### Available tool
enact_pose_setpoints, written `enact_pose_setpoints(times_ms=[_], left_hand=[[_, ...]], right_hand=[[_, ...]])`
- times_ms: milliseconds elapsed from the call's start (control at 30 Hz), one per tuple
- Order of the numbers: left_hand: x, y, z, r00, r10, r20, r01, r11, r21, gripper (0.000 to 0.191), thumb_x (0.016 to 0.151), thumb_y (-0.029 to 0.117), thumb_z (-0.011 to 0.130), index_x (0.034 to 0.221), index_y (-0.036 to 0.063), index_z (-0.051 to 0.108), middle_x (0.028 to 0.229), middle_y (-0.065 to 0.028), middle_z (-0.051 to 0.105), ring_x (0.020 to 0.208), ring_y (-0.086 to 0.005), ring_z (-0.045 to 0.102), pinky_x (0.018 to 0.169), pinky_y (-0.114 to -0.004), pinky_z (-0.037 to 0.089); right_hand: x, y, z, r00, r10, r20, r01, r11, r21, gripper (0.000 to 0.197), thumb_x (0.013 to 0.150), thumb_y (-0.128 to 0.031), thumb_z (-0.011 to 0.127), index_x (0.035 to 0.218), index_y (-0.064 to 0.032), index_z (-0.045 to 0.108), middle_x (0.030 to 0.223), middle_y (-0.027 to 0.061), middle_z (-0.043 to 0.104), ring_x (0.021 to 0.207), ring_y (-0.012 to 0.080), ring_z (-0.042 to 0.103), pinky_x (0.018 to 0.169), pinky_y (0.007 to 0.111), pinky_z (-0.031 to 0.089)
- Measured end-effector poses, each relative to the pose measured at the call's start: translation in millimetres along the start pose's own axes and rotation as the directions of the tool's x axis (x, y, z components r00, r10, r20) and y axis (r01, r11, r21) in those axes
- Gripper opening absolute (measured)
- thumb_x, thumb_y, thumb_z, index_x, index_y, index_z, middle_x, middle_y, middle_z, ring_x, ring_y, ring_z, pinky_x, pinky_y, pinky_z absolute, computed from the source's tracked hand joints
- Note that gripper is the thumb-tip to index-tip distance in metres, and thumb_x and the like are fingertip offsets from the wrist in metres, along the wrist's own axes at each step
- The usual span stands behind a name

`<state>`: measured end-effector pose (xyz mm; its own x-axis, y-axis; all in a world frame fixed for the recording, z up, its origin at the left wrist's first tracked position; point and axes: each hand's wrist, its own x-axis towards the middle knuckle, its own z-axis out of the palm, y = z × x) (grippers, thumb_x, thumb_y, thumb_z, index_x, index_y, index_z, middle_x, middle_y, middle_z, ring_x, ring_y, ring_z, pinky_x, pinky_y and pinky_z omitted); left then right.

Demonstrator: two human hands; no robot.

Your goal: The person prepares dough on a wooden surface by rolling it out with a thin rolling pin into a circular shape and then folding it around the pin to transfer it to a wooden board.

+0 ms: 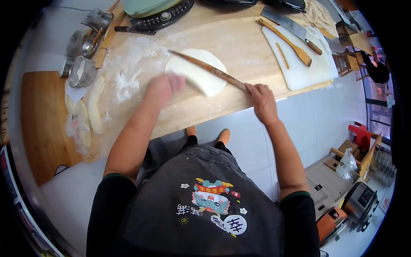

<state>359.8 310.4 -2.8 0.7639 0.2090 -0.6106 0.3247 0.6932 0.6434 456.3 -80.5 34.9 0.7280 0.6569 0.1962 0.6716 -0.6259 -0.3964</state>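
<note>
A flat round of dough lies on the floured wooden board. Across it, slantwise, rests a tapered wooden rolling pin, its near right end held in my right hand by the board's front edge. My left hand is blurred at the dough's lower left edge, off the pin; whether its fingers grip the dough cannot be made out. Loose flour is scattered to the left of the dough.
A white cutting board at right bears a wooden spatula and a cleaver. Long dough pieces and a metal flour cup are at left. A round electric griddle and a dark-handled tool stand beyond.
</note>
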Motion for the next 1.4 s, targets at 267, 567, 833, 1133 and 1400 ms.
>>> enact_pose_setpoints(times_ms=[267, 567, 833, 1133, 1400], left_hand=[[-12, -28, 72, 0.625, 0.263, 0.735, -0.508, -0.577, 0.639, 0.063, 0.098, 0.033, 0.066, 0.151, 0.0052, 0.047, 0.16, -0.0182, 0.043, 0.152, -0.0342, 0.036, 0.126, -0.052, 0.026], [-79, -40, 21, 0.736, 0.299, 0.607, -0.423, -0.496, 0.758, 0.071, 0.095, 0.022, 0.067, 0.159, 0.0098, 0.04, 0.166, -0.0219, 0.034, 0.154, -0.0389, 0.031, 0.126, -0.059, 0.021], [24, 9, 48, 0.664, 0.371, 0.648, -0.356, -0.606, 0.712, 0.06, 0.1, 0.027, 0.06, 0.156, 0.0105, 0.045, 0.165, -0.0194, 0.039, 0.155, -0.0368, 0.031, 0.127, -0.061, 0.017], [-2, -61, 152, 0.54, 0.231, 0.809, -0.703, -0.404, 0.585, 0.064, 0.097, 0.029, 0.065, 0.155, 0.0102, 0.046, 0.165, -0.0149, 0.039, 0.158, -0.0316, 0.026, 0.128, -0.059, 0.015], [6, -70, 189, 0.606, 0.198, 0.77, -0.639, -0.456, 0.62, 0.066, 0.099, 0.047, 0.063, 0.155, 0.0152, 0.049, 0.17, -0.0069, 0.034, 0.161, -0.028, 0.019, 0.128, -0.06, 0.01]], right_hand=[[-17, -18, -4, 0.996, -0.069, 0.058, 0.068, 0.997, 0.028, 0.057, 0.085, 0.004, 0.057, 0.137, -0.0171, 0.068, 0.105, 0.0092, 0.066, 0.096, 0.0314, 0.062, 0.084, 0.043, 0.051], [-46, -38, -18, 0.944, 0.012, 0.328, -0.045, 0.995, 0.092, 0.061, 0.089, 0.005, 0.055, 0.143, -0.0223, 0.063, 0.111, 0.0095, 0.062, 0.1, 0.0303, 0.067, 0.079, 0.042, 0.058], [-71, -86, 52, 0.948, 0.031, 0.316, -0.129, 0.947, 0.294, 0.081, 0.082, 0.0, 0.065, 0.158, -0.0112, 0.04, 0.131, 0.0182, 0.066, 0.102, 0.0375, 0.069, 0.082, 0.046, 0.058], [-141, -108, 13, 0.872, 0.316, 0.374, -0.467, 0.766, 0.442, 0.071, 0.094, 0.013, 0.046, 0.161, -0.0069, 0.034, 0.105, 0.0187, 0.062, 0.094, 0.0325, 0.066, 0.09, 0.04, 0.055], [-149, -126, 33, 0.854, 0.399, 0.334, -0.518, 0.71, 0.477, 0.073, 0.095, 0.013, 0.046, 0.164, -0.0059, 0.029, 0.109, 0.0183, 0.06, 0.099, 0.0324, 0.062, 0.092, 0.038, 0.052]])
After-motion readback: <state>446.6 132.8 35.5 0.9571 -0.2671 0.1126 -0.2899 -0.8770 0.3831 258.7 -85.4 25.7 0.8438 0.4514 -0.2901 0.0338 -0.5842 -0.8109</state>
